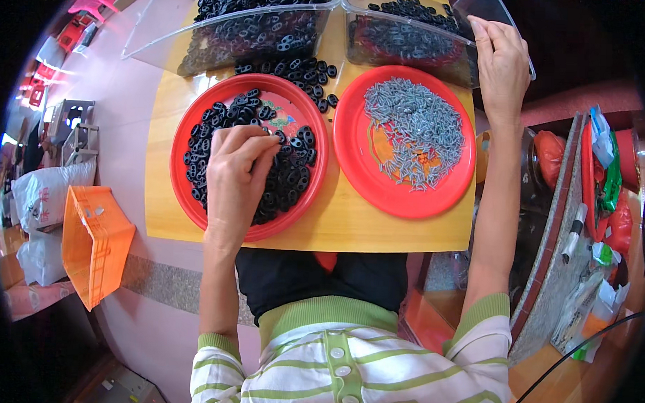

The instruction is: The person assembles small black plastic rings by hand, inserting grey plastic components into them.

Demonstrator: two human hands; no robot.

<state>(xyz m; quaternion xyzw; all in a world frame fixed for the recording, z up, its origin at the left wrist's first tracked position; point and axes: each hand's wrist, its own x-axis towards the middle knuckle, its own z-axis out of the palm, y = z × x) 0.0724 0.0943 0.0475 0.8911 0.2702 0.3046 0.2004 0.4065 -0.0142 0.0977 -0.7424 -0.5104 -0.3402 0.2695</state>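
Note:
My left hand [238,166] hangs over a round red tray [319,166] heaped with small black oval two-holed pieces [287,182]. Its thumb and fingers are pinched together, and one black two-holed piece [280,137] shows at the fingertips. To the right, my right hand [499,65] is at the front right corner of a clear plastic bin [406,44] holding more black pieces. Those fingers are curled over the rim with the tips bent inward; what they hold, if anything, is hidden. Between the hands, a second red tray [349,156] carries a pile of small grey screws [421,127].
Another clear bin [257,39] full of black pieces stands at the far left of the yellow table [378,235]. Loose black pieces [309,73] lie between bins and trays. An orange crate [97,240] and white sacks [49,195] are at left; a cluttered ledge [548,238] runs along the right.

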